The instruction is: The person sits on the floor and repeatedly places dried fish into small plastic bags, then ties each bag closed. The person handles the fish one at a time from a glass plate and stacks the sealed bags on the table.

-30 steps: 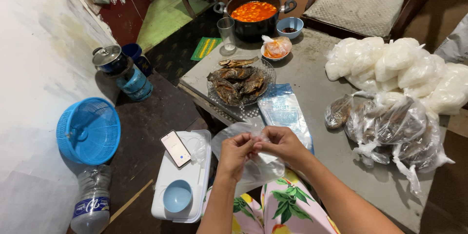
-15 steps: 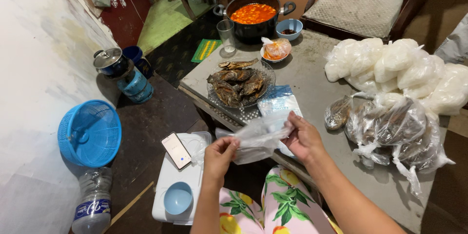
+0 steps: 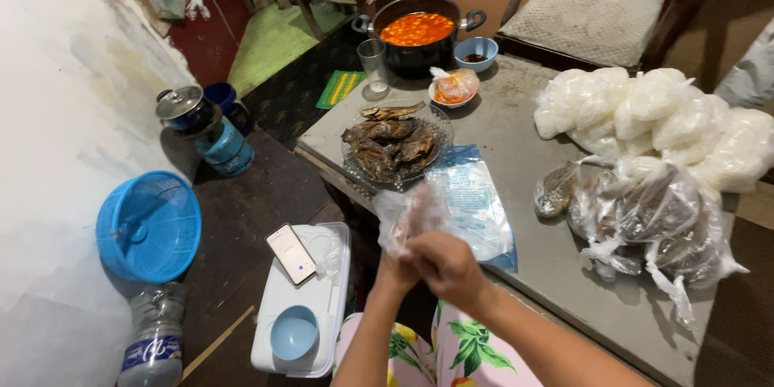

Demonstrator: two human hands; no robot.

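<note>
Gripping a clear bag (image 3: 411, 214), both hands' fingers closed, over grey table (image 3: 516, 133) w/ fried fish, dark floor (image 3: 250, 201).

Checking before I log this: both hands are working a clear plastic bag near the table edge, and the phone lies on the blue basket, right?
Not quite. In the head view, the phone lies on the white cooler lid, not the blue basket. Both hands, left hand and right hand, do work the clear plastic bag.

A fish plate (image 3: 395, 145) sits just beyond the hands. A phone (image 3: 291, 253) lies to their left. Filled bags (image 3: 653, 161) pile up to their right.
</note>
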